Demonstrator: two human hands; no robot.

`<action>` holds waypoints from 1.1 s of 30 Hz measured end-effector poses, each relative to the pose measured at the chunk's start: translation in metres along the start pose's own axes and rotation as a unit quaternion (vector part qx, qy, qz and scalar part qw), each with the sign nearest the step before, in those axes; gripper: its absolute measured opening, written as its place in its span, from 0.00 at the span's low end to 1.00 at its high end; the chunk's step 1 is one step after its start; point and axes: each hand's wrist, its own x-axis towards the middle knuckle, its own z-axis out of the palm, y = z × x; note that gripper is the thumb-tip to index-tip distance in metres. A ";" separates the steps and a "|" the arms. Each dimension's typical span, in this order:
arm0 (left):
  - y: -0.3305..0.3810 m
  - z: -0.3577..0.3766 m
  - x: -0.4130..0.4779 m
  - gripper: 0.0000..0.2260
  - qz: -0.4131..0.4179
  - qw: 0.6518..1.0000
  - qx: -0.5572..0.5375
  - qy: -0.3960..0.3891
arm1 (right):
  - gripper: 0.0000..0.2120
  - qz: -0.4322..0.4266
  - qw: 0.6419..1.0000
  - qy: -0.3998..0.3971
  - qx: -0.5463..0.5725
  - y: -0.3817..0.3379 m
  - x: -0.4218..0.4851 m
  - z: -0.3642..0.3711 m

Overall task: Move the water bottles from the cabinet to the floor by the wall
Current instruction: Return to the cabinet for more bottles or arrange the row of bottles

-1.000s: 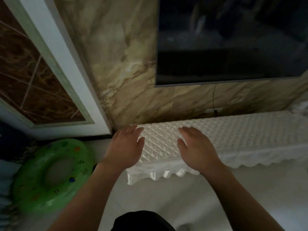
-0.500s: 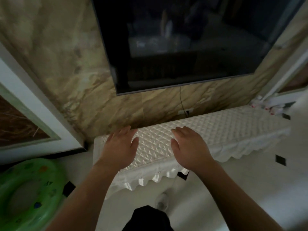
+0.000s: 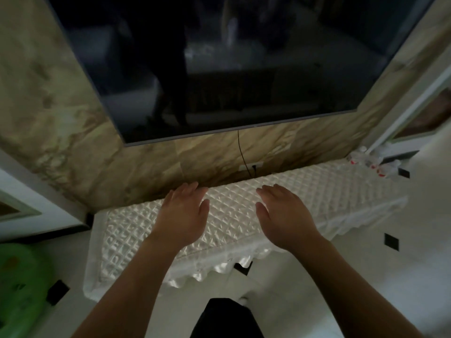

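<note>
White quilted satin with a scalloped frill covers the low cabinet [image 3: 244, 215], which runs along the foot of a marbled beige wall [image 3: 151, 172]. Above it hangs a dark television screen [image 3: 219, 69], a thin black cable [image 3: 241, 152] dropping from its lower edge to a wall socket [image 3: 251, 165] just behind the cabinet top. Pale tiles with small black diamond insets make up the floor [image 3: 390, 264], and a green inflatable swim ring [image 3: 22, 281] lies at the left edge of the view. At the right a white door frame [image 3: 410, 106] meets the wall.

Clear water bottles [image 3: 373, 162] with red labels are bunched in the corner past the right end of the cabinet, near the wall and door frame. They are small and blurred; some seem tipped over, but which way they point cannot be told.

Both hands are empty, palms down, fingers spread and loosely extended. The left hand [image 3: 183, 215] and the right hand [image 3: 283, 215] are side by side over the middle of the cabinet cover, well apart from the bottles; whether they touch the fabric cannot be told.
</note>
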 end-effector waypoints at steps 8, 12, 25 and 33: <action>0.067 0.013 0.075 0.26 0.015 1.000 0.017 -0.022 | 0.27 0.018 1.000 -0.005 0.016 0.087 0.040 -0.022; 0.104 0.014 0.098 0.26 0.021 0.999 0.019 -0.019 | 0.29 0.016 0.999 0.002 0.027 0.125 0.052 -0.032; 0.261 0.069 0.148 0.26 -0.025 0.999 0.031 -0.023 | 0.29 -0.028 0.999 0.002 0.028 0.299 0.062 -0.064; 0.381 0.107 0.164 0.25 -0.061 0.998 0.002 0.001 | 0.28 -0.073 0.997 0.014 0.028 0.424 0.050 -0.088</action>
